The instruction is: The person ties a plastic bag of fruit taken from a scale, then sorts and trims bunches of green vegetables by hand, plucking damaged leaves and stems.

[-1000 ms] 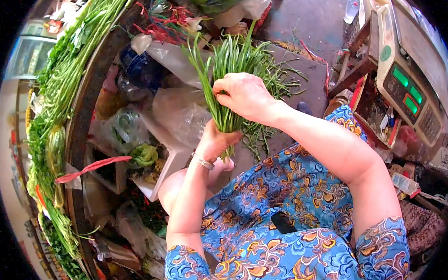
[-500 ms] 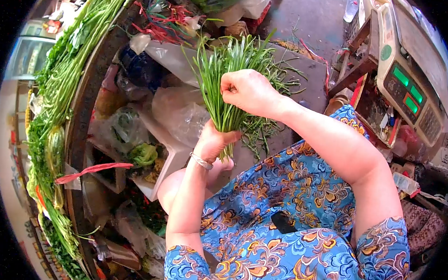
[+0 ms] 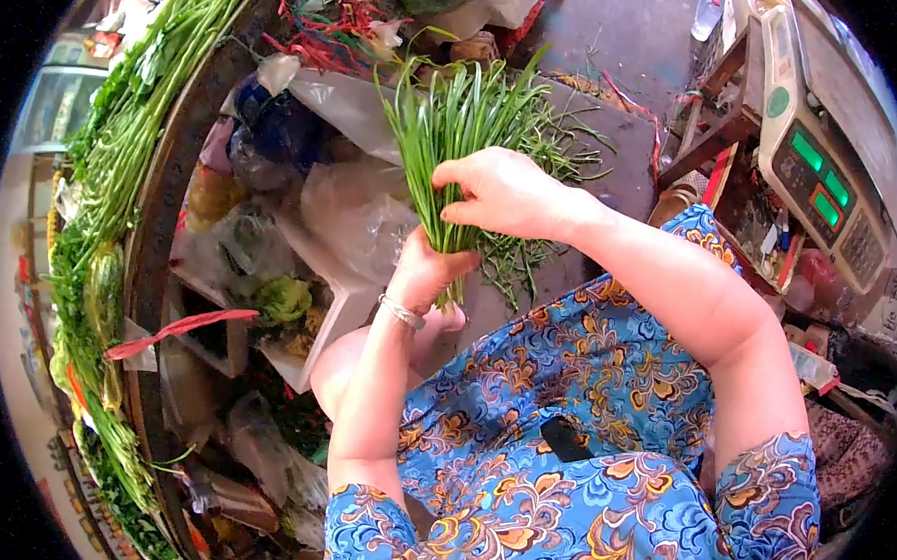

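A bunch of garlic chives (image 3: 456, 110), long, flat and green, stands upright in front of me with its blades fanning out at the top. My left hand (image 3: 431, 271) is closed around the lower part, and the cut ends poke out below the fist. Higher up, my right hand (image 3: 502, 194) lies against the side of the bunch, its forefinger and thumb bent around some blades with a small gap between them. Loose chive blades (image 3: 564, 145) are scattered on the dark tabletop (image 3: 612, 212) behind and beneath the bunch.
A digital scale (image 3: 818, 176) with green digits stands at the right. Along the left runs a shelf edge (image 3: 160, 227) bearing leafy greens (image 3: 144, 157). Red ties (image 3: 329, 35) lie at the top. Plastic bags (image 3: 356, 216) and a lettuce (image 3: 285, 301) sit at the left below.
My right hand's forefinger and thumb have come apart from a tight pinch and shifted slightly left across the blades. My left hand keeps its hold on the chives.
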### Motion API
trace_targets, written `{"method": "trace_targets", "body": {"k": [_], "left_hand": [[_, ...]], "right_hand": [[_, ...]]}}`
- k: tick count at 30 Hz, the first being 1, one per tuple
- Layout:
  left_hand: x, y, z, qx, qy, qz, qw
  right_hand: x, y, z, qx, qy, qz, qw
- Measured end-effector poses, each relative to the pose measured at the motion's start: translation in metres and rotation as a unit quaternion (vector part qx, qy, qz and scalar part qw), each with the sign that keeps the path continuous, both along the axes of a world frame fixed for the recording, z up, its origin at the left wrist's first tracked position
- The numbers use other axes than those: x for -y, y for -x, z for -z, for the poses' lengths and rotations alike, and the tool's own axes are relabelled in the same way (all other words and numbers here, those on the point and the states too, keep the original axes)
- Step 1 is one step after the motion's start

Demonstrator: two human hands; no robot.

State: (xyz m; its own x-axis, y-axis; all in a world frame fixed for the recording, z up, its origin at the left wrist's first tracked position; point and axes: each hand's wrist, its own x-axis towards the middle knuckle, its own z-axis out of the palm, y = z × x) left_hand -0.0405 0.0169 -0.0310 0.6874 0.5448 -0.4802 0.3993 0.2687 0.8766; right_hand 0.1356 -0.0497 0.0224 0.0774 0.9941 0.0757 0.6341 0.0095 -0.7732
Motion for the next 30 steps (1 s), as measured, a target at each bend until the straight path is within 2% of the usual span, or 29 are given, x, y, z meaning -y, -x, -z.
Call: {"method": "trace_targets", "body": {"k": [4, 8, 12, 18, 20, 30], "left_hand": [[-0.003, 0.001, 0.004, -0.011, -0.029, -0.003, 1.0], [-0.002, 0.0, 0.003, -0.036, -0.051, -0.009, 0.998], [-0.002, -0.001, 0.008, -0.042, -0.066, -0.016, 0.997], [-0.005, -0.003, -0.002, -0.027, 0.004, -0.016, 0.999], [-0.008, -0.002, -0.004, 0.015, 0.038, -0.017, 0.999], [-0.009, -0.001, -0.004, 0.02, 0.057, -0.043, 0.997]], "right_hand": [[0.003, 0.004, 0.002, -0.016, -0.007, -0.04, 0.999], [0.004, 0.011, 0.005, 0.05, -0.027, -0.033, 0.998], [0.003, 0.014, 0.009, 0.059, -0.052, -0.035, 0.996], [0.007, 0.017, 0.012, 0.034, -0.098, -0.042, 0.994], [0.007, 0.016, 0.012, 0.021, -0.127, -0.047, 0.991], [0.008, 0.021, 0.008, -0.016, -0.111, -0.085, 0.99]]}}
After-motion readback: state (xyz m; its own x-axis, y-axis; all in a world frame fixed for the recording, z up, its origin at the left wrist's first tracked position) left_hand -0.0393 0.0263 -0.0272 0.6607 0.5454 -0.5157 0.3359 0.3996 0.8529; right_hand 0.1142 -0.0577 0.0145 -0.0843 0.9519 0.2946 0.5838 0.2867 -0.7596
